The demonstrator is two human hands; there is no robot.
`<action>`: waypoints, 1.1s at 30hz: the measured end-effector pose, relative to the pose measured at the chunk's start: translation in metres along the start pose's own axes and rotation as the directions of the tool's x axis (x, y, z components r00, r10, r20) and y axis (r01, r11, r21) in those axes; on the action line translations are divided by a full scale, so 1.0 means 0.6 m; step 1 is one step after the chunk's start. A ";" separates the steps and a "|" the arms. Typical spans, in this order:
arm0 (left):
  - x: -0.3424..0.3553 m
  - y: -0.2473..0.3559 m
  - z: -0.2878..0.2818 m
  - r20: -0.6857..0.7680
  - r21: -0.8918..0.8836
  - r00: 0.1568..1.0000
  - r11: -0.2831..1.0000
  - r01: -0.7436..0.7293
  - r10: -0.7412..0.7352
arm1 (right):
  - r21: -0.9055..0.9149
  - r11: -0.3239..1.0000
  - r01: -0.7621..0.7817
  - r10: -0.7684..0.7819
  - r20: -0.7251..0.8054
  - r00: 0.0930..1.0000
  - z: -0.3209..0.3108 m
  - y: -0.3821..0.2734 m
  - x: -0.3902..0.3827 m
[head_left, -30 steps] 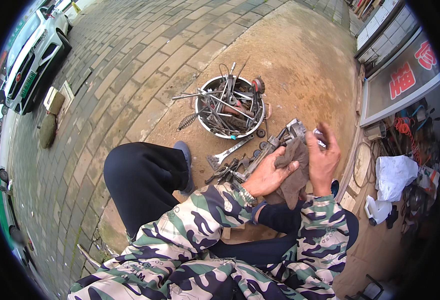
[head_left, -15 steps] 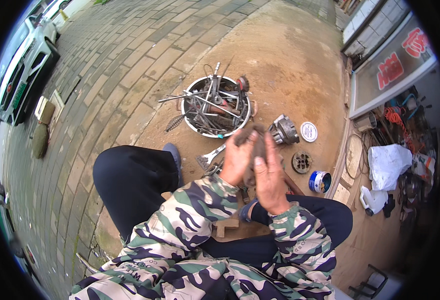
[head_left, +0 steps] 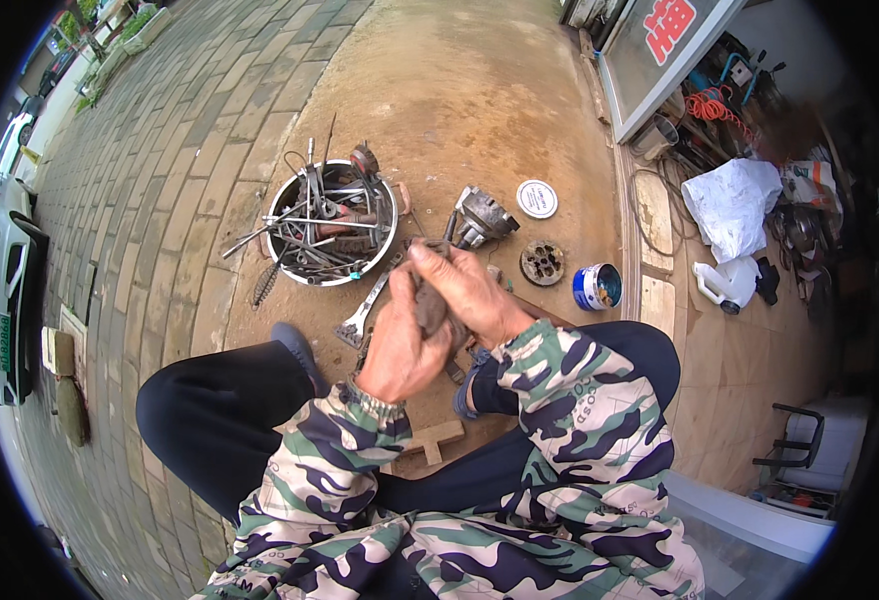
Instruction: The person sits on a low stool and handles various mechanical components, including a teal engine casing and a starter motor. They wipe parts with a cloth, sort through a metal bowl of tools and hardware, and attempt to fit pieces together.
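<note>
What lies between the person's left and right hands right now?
A crumpled brown cloth, pressed between the left hand and right hand, as the head view shows; whether it wraps anything is hidden.

Light: diffuse daylight, bright and even across paving [head_left: 195,190] and concrete ground [head_left: 460,110]. Shadows: faint, soft-edged. Highlights: white sheet [head_left: 728,205], palest, near washed-out. Dim zone: cluttered doorway interior at right, detail murky. Focus: hands [head_left: 472,293] reasonably clear, slightly soft. Distortion: fisheye; white car [head_left: 22,285] bowed at left. Rim: black vignette, bluish fringe.
</note>
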State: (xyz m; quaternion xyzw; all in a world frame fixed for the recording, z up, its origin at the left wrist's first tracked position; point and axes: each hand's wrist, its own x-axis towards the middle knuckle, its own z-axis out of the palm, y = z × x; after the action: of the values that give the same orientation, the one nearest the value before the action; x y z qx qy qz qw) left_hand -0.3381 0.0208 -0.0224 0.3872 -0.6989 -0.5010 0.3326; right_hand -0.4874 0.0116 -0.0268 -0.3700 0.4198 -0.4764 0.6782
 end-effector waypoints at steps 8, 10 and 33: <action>-0.008 -0.021 -0.029 -0.039 -0.235 0.995 0.967 -0.101 0.094 | 0.315 0.949 0.001 -0.038 0.109 0.993 0.004 0.022 -0.008; 0.001 -0.041 -0.038 -0.111 -0.313 0.989 0.942 -0.125 0.095 | 0.314 0.947 0.068 -0.100 0.087 0.991 0.025 0.013 -0.027; 0.273 0.049 -0.325 0.106 0.816 0.984 0.553 -0.169 0.145 | -0.576 0.754 0.317 -0.551 -0.290 0.783 -0.082 -0.225 -0.074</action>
State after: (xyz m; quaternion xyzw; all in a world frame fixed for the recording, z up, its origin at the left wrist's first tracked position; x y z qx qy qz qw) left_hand -0.2563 -0.2032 0.0721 0.4268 -0.8872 -0.0926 0.1489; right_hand -0.5868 0.0123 0.0862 -0.5027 0.5694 -0.5708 0.3118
